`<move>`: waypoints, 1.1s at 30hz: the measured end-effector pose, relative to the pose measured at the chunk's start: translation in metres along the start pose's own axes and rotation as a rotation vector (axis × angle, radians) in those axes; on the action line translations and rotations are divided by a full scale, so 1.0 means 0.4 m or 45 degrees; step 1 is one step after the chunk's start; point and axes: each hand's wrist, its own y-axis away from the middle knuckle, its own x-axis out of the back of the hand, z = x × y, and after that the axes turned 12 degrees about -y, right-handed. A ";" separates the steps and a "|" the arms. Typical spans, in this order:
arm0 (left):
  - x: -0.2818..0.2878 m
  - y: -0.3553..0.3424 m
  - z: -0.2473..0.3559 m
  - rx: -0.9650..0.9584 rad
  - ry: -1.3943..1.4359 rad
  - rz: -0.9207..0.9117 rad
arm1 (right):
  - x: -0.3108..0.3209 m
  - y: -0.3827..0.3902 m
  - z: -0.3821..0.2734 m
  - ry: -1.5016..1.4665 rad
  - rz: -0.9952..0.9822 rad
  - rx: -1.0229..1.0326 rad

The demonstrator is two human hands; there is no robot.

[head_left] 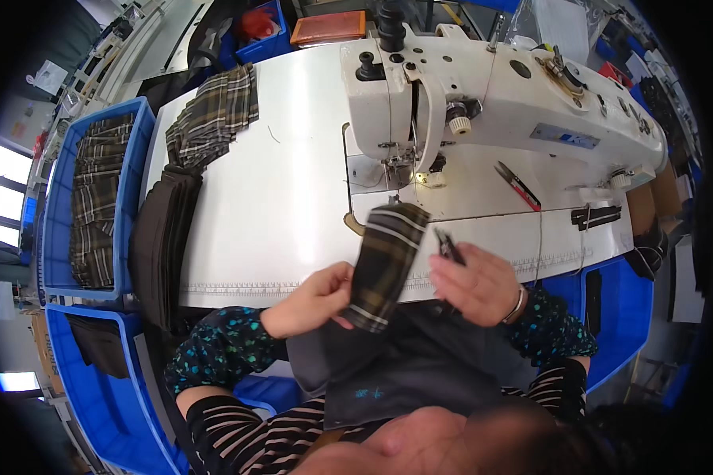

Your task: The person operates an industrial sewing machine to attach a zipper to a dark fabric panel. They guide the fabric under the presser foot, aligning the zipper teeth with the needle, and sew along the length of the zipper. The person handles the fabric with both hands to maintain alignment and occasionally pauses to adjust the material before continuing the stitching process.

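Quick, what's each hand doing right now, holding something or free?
Left hand: closed on a plaid fabric piece.
Right hand: closed around a small dark tool, too blurred to name surely.

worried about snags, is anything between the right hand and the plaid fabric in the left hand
Only the dark tool held in the right hand, its tip near the right edge of the plaid fabric; nothing else visible stands between.
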 end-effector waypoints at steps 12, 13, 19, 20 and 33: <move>-0.001 -0.310 0.144 -1.286 -2.003 0.876 | -0.006 0.112 0.000 0.003 -0.403 -0.392; -0.003 -0.307 0.138 -1.143 -2.071 0.940 | -0.003 0.110 0.007 -0.015 -0.402 -0.380; 0.043 -0.167 0.095 -0.688 -2.433 1.287 | -0.022 0.062 0.064 -0.189 -0.480 -0.196; 0.043 -0.161 0.103 -0.697 -2.344 1.206 | -0.034 0.047 0.080 -0.205 -0.436 -0.107; 0.062 -0.193 0.156 -0.242 -0.271 0.351 | -0.107 -0.044 0.203 0.011 -0.428 0.075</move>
